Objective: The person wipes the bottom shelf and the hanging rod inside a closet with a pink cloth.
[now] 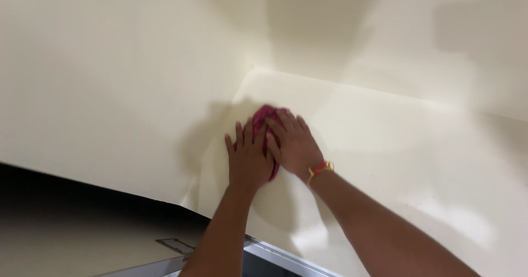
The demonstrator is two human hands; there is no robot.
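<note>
1. Centre of the frame: a person's left hand (pixel 248 157) and right hand (pixel 294 143) lie side by side, fingers spread flat, pressing a crumpled red cloth (pixel 266 118) against a cream surface (pixel 385 145).
2. The cloth sits near the corner where the cream walls (pixel 110 62) meet.
3. A red and yellow wristband (pixel 320 169) circles the right wrist.
4. Lower centre: a metal edge (pixel 286 258).

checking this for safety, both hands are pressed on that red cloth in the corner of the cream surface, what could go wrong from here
1. Both the left hand and right hand press on one small red cloth; if it slides on the glossy cream surface, the person might lurch forward.
2. The cloth is close to the side wall, so fingers could knock against it.
3. The arms cross a metal edge below, which might scrape a forearm.
</note>
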